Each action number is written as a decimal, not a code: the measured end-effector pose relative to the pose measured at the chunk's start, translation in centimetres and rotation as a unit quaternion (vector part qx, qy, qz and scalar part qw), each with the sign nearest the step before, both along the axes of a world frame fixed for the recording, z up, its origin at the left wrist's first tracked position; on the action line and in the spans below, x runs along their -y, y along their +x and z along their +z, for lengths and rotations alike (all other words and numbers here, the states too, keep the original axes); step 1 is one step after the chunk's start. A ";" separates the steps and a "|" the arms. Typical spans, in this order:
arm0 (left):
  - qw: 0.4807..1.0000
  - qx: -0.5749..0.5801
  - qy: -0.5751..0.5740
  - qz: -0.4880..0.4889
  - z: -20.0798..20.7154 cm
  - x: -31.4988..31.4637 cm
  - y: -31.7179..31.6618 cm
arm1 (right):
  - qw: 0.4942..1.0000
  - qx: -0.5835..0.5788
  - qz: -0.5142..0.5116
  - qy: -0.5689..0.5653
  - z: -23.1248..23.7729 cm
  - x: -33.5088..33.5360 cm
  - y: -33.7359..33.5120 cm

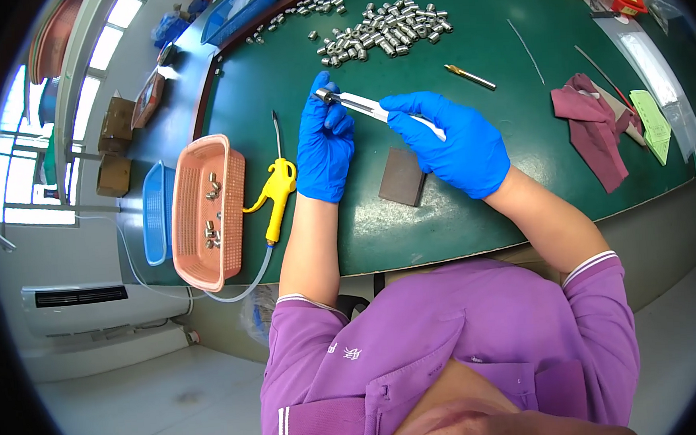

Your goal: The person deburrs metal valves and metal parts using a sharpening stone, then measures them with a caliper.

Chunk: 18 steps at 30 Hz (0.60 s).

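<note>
From the head view I am watching the left hand pinching a small metal sleeve while the right hand is gripping a slim tool at it, a few finished pieces lying in the pink basket, the big pile waiting.

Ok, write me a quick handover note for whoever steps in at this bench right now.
Left hand: gloved, holding a small metal sleeve at its fingertips.
Right hand: gloved, holding a slim white-handled tool, its tip at the sleeve.
Done: a few sleeves lie in the pink basket on the left.
Left: a large pile of sleeves at the far side of the green mat.
Nearby: yellow air gun, dark block.
</note>
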<state>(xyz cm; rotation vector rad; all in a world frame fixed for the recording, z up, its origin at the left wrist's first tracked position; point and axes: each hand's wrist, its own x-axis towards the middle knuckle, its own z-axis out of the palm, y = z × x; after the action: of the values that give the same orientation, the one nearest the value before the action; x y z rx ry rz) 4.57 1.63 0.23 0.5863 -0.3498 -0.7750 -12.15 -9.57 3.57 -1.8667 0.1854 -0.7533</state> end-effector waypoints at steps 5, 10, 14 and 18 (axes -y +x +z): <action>0.999 -0.039 -0.014 -0.015 -0.2 0.0 0.2 | 0.998 0.053 -0.004 0.020 -0.8 0.2 0.5; 1.000 -0.016 0.000 -0.007 -0.1 0.0 0.2 | 0.954 -0.002 -0.052 -0.295 -0.6 0.2 0.1; 1.000 -0.019 -0.004 -0.010 -0.2 -0.1 0.2 | 0.999 -0.042 0.005 0.015 -0.2 -0.4 0.2; 0.999 -0.047 -0.021 -0.002 0.4 0.0 -0.2 | 0.973 -0.027 0.069 0.217 0.0 0.1 0.3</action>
<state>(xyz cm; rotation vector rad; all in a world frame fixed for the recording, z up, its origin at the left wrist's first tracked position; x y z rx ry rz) 4.40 1.61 0.66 0.5081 -0.2799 -0.7946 -11.85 -9.62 3.61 -1.4670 0.2318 -0.5165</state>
